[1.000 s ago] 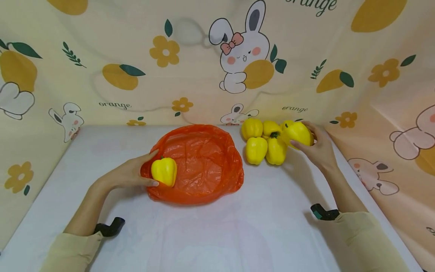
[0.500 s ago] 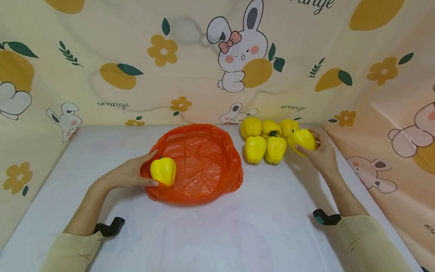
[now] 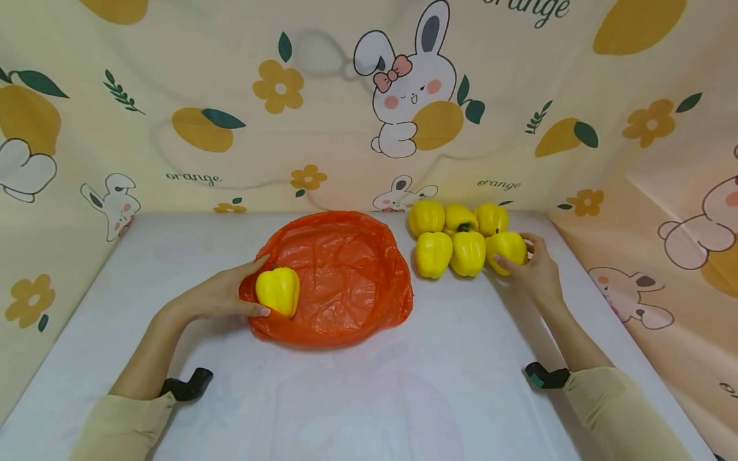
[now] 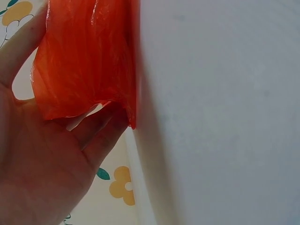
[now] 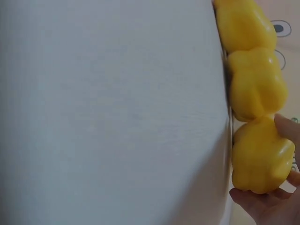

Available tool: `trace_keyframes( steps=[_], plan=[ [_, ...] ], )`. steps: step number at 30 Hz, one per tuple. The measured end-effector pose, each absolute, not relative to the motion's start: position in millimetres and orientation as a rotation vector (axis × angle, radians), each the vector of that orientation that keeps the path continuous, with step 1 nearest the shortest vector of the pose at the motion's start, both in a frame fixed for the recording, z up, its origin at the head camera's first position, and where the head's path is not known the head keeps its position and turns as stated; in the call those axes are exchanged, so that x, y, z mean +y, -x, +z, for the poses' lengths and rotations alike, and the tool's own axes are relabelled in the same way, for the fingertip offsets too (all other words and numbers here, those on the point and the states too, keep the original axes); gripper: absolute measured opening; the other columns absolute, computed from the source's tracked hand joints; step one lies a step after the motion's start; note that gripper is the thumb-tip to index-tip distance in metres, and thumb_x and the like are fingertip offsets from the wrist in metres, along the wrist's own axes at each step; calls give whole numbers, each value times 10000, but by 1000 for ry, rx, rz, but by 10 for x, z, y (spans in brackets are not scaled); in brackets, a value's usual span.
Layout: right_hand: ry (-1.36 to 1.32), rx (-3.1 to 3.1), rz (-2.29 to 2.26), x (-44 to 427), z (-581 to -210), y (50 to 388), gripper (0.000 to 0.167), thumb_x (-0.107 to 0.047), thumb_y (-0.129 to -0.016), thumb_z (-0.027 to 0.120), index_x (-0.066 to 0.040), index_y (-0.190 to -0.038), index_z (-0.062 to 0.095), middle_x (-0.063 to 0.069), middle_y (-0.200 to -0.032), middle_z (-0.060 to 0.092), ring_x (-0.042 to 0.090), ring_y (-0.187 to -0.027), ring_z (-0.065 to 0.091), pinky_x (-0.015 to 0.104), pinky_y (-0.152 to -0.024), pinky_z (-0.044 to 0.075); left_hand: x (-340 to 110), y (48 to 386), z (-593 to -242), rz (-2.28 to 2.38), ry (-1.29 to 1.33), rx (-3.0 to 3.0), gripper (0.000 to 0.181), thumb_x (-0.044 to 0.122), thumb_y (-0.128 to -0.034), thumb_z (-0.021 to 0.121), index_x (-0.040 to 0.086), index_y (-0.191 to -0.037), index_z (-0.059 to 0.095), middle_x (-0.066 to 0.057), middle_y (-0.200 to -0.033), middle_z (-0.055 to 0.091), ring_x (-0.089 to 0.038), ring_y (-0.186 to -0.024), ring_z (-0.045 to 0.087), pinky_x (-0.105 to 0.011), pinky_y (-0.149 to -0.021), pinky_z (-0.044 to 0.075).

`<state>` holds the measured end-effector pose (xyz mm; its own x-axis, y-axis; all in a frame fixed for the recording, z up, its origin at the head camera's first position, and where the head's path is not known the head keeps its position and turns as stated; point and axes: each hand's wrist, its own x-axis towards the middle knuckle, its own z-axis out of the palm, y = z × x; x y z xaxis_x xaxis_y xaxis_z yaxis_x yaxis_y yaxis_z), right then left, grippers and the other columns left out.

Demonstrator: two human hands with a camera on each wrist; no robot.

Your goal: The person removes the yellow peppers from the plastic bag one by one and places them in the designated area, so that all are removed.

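Note:
A red plastic bag [image 3: 340,282] lies spread with its mouth up on the table, and one yellow bell pepper [image 3: 279,291] sits inside at its left wall. My left hand [image 3: 216,296] grips that left side, thumb and fingers spread round the bag's edge; the left wrist view shows the fingers partly behind the red film [image 4: 89,61]. At the right, my right hand [image 3: 536,269] holds a yellow bell pepper [image 3: 507,251] between thumb and fingers, at the right end of the front row. In the right wrist view this pepper [image 5: 260,157] touches its neighbour [image 5: 257,86].
Several more yellow bell peppers [image 3: 468,253] stand in two rows right of the bag. Behind the white table [image 3: 369,397] hangs a printed cloth [image 3: 323,128], which also lines both sides. Each wrist bears a black camera mount [image 3: 189,385].
My right hand has brought its bell pepper down from above the back row to the front row's right end. The left hand and the bag have stayed put.

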<state>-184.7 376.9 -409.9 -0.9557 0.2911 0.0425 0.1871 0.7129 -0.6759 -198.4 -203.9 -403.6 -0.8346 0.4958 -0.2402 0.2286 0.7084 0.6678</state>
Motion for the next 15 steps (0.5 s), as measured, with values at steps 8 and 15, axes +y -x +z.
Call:
trace_keyframes(
  steps=[8,15],
  plan=[
    [358,-2832,953,3766,-4133,1843,1025,-557,-866,703,-58,-1583,166,356,-1500,333,539,-1353,348,661,-1078,317,-2036,1987,-4029,927,-540,2486,1108,528,-766,804,103,-1592,201,-185,-1584,314,-402,-1405,334,-626,-1058,385],
    [278,-2783,1045,3784,-4087,1821,1036,-529,-856,729,-101,-1596,143,261,-1581,260,493,-1406,303,626,-1114,293,-2049,1988,-4035,920,-551,2494,1101,529,-768,800,104,-1592,205,-192,-1580,318,-414,-1403,333,-636,-1045,393]
  ],
)
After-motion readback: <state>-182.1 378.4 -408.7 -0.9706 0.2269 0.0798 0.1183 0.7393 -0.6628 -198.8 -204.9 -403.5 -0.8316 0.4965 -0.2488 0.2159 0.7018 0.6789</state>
